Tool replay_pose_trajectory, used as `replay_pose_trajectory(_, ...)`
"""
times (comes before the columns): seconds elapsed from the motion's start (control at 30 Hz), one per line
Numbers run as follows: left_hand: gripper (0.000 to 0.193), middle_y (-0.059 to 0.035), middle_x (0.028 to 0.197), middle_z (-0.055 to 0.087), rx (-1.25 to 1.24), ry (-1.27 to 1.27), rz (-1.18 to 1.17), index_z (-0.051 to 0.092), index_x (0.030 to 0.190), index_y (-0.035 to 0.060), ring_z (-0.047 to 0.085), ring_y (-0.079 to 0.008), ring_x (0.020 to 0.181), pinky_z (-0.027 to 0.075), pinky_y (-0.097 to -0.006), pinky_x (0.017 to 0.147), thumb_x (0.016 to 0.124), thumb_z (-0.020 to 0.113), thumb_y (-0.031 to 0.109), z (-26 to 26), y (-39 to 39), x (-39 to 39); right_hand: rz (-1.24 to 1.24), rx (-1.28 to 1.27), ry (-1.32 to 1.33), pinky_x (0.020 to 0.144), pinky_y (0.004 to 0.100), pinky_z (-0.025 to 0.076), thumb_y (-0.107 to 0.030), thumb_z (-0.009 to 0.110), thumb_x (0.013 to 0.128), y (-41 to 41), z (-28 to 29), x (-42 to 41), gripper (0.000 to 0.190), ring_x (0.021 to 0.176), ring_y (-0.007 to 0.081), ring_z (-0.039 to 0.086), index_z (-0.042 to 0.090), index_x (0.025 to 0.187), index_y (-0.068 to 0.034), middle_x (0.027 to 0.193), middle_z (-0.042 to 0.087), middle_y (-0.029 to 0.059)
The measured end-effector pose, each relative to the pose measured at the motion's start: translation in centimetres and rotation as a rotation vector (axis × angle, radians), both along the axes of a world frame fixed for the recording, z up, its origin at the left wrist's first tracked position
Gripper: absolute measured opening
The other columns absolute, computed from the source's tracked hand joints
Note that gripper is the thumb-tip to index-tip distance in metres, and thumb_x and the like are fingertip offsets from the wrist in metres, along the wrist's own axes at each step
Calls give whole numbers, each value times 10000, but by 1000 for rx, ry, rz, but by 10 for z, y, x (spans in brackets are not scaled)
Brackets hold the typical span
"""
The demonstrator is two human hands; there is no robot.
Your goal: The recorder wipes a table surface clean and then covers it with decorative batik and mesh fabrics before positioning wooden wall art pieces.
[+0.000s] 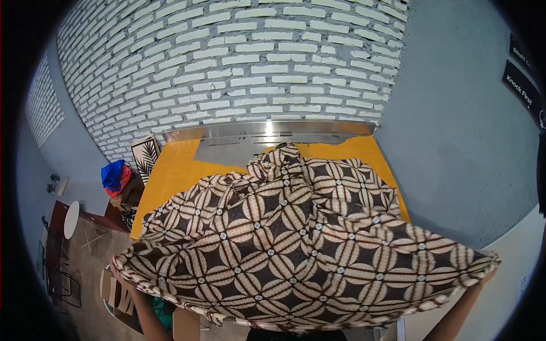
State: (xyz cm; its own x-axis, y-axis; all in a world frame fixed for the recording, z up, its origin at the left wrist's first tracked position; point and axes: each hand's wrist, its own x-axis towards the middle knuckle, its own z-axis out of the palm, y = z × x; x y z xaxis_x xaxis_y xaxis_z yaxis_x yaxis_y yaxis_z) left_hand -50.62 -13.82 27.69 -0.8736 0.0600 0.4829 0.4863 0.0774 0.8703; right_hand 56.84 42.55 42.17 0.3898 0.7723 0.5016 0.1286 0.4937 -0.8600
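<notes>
A batik-patterned shirt (273, 238) in cream, brown and dark tones is stretched wide before me, its lower edge curving near my body. My left hand (119, 268) grips one end of that edge at the far left, fingers mostly hidden by the cloth. At the far right, my right hand (490, 273) holds the other end, also partly covered. The collar part lies crumpled towards the back, on a table with a yellow-orange cover (179, 166). Bare metal of the tabletop (219, 151) shows behind the cloth.
A metal backsplash (320, 127) and a white brick wall stand behind the table; a grey wall is at the right. On the left are a palm-leaf picture (146, 157), blue and red bags (113, 177) and a round white stool top (71, 220). Cardboard boxes (186, 325) stand below.
</notes>
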Motion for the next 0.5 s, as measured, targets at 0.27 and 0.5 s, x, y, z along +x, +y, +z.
replay_pose_trajectory(0.27,449,-152,1322,530,-270,-122,-370,486,1346,-13,529,-256,1204,423,-366,1028,950,565,183,-30,38,-15,141,-504,-662,1007,411,458,-350,515,975,-52,54,-155,478,1170,298,551,510,1322,-21,1277,574,150)
replay_pose_trajectory(0.5,718,-250,1528,298,-1455,-628,-1760,321,1480,-22,312,-348,1407,276,-429,1149,935,571,373,-41,111,156,1243,-1142,-1763,1034,405,434,-388,555,946,-144,4,-305,544,1226,332,519,513,1343,-20,1321,559,182)
